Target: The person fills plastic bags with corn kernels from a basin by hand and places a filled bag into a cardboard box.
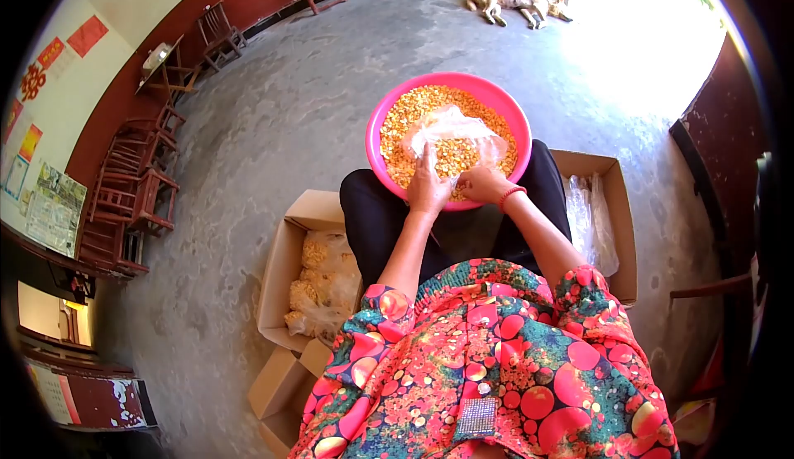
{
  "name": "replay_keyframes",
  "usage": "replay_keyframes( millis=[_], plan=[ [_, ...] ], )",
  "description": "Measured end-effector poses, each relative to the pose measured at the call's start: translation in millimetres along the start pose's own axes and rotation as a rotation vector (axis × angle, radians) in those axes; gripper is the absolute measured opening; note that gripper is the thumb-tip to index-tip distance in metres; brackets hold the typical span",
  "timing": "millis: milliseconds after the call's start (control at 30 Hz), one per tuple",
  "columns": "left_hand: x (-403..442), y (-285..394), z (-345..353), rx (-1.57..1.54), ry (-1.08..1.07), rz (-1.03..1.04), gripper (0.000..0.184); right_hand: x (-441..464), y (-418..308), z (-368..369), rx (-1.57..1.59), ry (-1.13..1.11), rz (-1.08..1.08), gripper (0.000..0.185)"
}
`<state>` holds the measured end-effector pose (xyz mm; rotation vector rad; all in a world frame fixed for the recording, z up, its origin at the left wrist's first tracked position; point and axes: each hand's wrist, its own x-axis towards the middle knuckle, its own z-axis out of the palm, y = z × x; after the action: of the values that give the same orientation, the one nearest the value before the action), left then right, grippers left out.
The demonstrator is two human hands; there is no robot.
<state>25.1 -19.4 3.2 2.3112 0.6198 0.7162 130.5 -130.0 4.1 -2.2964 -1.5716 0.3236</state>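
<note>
A pink basin (523,132) full of yellow-orange corn kernels (413,112) rests on my lap, between my knees. Over the kernels spreads a clear plastic bag (451,121), its mouth loosely open; kernels show through and around it. My left hand (428,188) grips the bag's near left side, its fingers pointing up along the plastic. Close beside it, my right hand (484,184), with a red bracelet (510,194) at the wrist, has its fingers curled on the near edge of the bag. The fingertips are partly hidden.
On my left, a cardboard box (277,289) holds several bags of corn (318,281). Another box (622,236) on my right contains clear plastic bags (591,219). A dog (517,2) lies on the concrete floor ahead. Wooden chairs (136,178) line the left wall.
</note>
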Motion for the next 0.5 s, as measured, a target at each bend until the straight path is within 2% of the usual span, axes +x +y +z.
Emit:
replay_keyframes(
  millis=[67,200,500],
  plan=[
    [0,0,0,-0.032,0.020,0.021,0.079,12,-5,12,-0.157,-0.123,0.099,0.032],
    [0,-2,1,-0.047,0.018,0.016,0.075,14,-26,6,-0.075,-0.155,0.194,0.041],
    [0,0,0,-0.042,0.019,-0.004,0.074,24,-29,8,-0.174,-0.252,0.157,0.045]
  ],
)
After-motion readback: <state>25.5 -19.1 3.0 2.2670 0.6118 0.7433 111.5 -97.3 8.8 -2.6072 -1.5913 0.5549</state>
